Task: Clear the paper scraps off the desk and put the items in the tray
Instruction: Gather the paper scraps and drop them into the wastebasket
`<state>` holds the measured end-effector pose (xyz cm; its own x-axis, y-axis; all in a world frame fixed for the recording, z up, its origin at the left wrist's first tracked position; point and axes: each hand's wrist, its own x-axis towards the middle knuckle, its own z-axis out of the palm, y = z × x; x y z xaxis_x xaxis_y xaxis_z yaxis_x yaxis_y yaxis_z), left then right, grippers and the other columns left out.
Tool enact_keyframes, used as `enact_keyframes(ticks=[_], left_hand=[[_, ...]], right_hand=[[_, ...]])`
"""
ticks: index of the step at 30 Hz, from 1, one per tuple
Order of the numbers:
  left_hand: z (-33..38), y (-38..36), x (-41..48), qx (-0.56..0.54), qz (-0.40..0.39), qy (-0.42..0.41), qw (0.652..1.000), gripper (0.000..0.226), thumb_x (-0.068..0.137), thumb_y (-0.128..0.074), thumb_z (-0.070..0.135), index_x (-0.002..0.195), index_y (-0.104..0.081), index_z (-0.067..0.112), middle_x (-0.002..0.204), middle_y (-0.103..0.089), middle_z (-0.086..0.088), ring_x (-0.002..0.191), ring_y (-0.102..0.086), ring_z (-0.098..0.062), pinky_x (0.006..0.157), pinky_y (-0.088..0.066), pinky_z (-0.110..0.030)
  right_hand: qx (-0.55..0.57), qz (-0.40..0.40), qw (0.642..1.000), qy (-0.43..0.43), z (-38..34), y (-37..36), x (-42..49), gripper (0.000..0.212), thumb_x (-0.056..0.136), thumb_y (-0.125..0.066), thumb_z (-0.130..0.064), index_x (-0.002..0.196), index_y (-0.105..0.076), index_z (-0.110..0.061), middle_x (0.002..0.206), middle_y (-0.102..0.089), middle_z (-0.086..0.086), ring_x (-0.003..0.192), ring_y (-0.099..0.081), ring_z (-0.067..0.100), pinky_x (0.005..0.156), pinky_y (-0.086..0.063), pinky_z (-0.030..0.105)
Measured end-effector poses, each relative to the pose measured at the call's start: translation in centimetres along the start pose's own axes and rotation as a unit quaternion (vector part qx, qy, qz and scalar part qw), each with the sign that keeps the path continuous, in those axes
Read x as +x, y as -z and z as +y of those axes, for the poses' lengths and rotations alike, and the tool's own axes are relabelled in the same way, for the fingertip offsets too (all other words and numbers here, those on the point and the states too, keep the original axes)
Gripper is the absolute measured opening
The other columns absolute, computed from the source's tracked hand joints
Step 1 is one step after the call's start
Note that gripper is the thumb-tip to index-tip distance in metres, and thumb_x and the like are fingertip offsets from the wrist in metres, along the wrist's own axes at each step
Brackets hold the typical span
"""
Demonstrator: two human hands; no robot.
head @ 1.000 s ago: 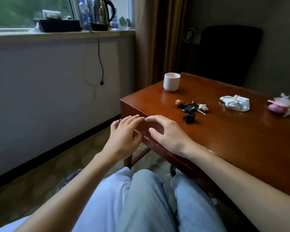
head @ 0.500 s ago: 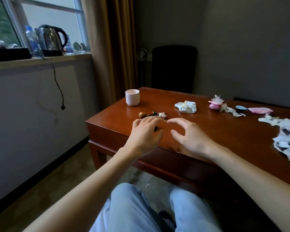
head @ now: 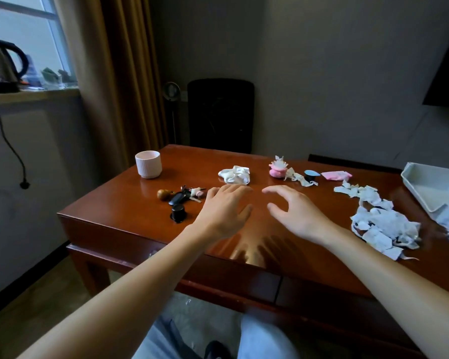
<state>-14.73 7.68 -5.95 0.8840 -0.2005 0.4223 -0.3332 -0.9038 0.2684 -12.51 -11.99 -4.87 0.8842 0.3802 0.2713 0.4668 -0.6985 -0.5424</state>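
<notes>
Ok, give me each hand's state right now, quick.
Left hand: open, fingers straight, holding nothing.
Right hand: open, fingers loosely curved, holding nothing.

Both bare forearms are stretched forward side by side. The left hand point(head: 224, 212) is held palm down with fingers straight and together. The right hand point(head: 294, 213) is held with fingers loosely spread, nothing gripped.
</notes>
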Motion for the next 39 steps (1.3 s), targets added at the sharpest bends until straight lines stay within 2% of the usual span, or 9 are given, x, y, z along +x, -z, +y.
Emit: enact_keyframes(ticks=[4,8,15,19,24,27,30,34,39], left_hand=[[1.1,-2.0,3.2,-0.012,-0.01,-0.014,1.0,0.043,0.098,-0.047,0.04,0.141,-0.045,0.031,0.149,-0.044,0.009,0.141,-0.033,-0.013,0.116,-0.018,-0.041],[1.9,-5.0,6.2,-0.032,-0.014,-0.023,0.999,0.041,0.099,-0.047,0.036,0.14,-0.043,0.034,0.153,-0.038,0.01,0.142,-0.03,-0.011,0.118,-0.018,-0.04],[1.4,-10.7,11.5,-0.023,-0.085,-0.057,0.995,0.043,0.098,-0.05,0.036,0.141,-0.044,0.032,0.155,-0.035,0.008,0.145,-0.026,-0.014,0.12,-0.017,-0.042],[1.3,-13.5,14.7,-0.046,-0.076,-0.048,0.995,0.041,0.099,-0.047,0.034,0.14,-0.046,0.029,0.153,-0.038,0.007,0.143,-0.029,-0.015,0.117,-0.019,-0.04],[1.2,-16.4,19.2,-0.075,-0.054,-0.037,0.995,0.039,0.097,-0.047,0.032,0.136,-0.05,0.027,0.147,-0.047,0.006,0.138,-0.038,-0.016,0.114,-0.025,-0.04],[1.0,-17.6,21.4,-0.093,-0.03,-0.035,0.995,0.036,0.096,-0.049,0.03,0.132,-0.053,0.026,0.142,-0.052,0.004,0.13,-0.046,-0.017,0.109,-0.035,-0.039],[0.4,-18.8,22.4,-0.076,-0.008,-0.05,0.996,0.041,0.094,-0.051,0.028,0.135,-0.052,0.026,0.142,-0.053,0.004,0.129,-0.047,-0.019,0.103,-0.042,-0.038],[-0.5,-19.9,22.9,-0.039,-0.022,-0.039,0.998,0.047,0.096,-0.049,0.034,0.142,-0.044,0.029,0.152,-0.042,0.007,0.139,-0.035,-0.017,0.109,-0.034,-0.038],[-0.6,-20.0,22.9,-0.04,-0.044,-0.009,0.998,0.052,0.098,-0.044,0.036,0.149,-0.034,0.031,0.159,-0.028,0.007,0.145,-0.023,-0.018,0.115,-0.021,-0.038]], right_hand=[[-0.018,0.005,0.999,-0.03,3.4,1.4,1.5,0.034,0.097,-0.054,-0.031,0.131,-0.053,-0.036,0.144,-0.047,-0.013,0.134,-0.041,0.011,0.108,-0.034,0.031],[-0.014,0.013,0.997,-0.069,6.9,1.8,3.2,0.036,0.098,-0.053,-0.031,0.133,-0.051,-0.037,0.147,-0.042,-0.014,0.137,-0.036,0.011,0.106,-0.032,0.029],[-0.027,-0.006,0.995,-0.1,12.5,-0.2,6.3,0.041,0.099,-0.053,-0.03,0.139,-0.046,-0.036,0.153,-0.035,-0.012,0.142,-0.027,0.01,0.114,-0.027,0.032],[-0.043,0.024,0.993,-0.103,14.8,-0.8,8.6,0.042,0.099,-0.051,-0.029,0.141,-0.046,-0.033,0.154,-0.035,-0.01,0.144,-0.026,0.012,0.117,-0.024,0.036],[-0.081,0.071,0.99,-0.086,17.5,-1.0,11.7,0.045,0.1,-0.05,-0.023,0.144,-0.045,-0.025,0.154,-0.036,-0.007,0.142,-0.029,0.013,0.114,-0.021,0.027],[-0.083,0.106,0.987,-0.083,18.6,-1.2,13.8,0.045,0.099,-0.05,-0.02,0.143,-0.046,-0.023,0.152,-0.039,-0.006,0.141,-0.032,0.014,0.115,-0.026,0.032],[-0.083,0.099,0.988,-0.085,19.5,-1.5,15.5,0.047,0.098,-0.049,-0.018,0.144,-0.042,-0.024,0.153,-0.038,-0.006,0.143,-0.03,0.014,0.115,-0.026,0.034],[-0.137,0.077,0.981,-0.112,20.1,-1.9,16.4,0.05,0.099,-0.045,-0.027,0.148,-0.037,-0.025,0.157,-0.034,-0.005,0.144,-0.027,0.016,0.115,-0.025,0.037],[-0.143,0.086,0.981,-0.103,19.6,-1.7,16.1,0.042,0.098,-0.044,-0.025,0.14,-0.049,-0.025,0.139,-0.054,-0.005,0.129,-0.042,0.017,0.106,-0.033,0.035]])
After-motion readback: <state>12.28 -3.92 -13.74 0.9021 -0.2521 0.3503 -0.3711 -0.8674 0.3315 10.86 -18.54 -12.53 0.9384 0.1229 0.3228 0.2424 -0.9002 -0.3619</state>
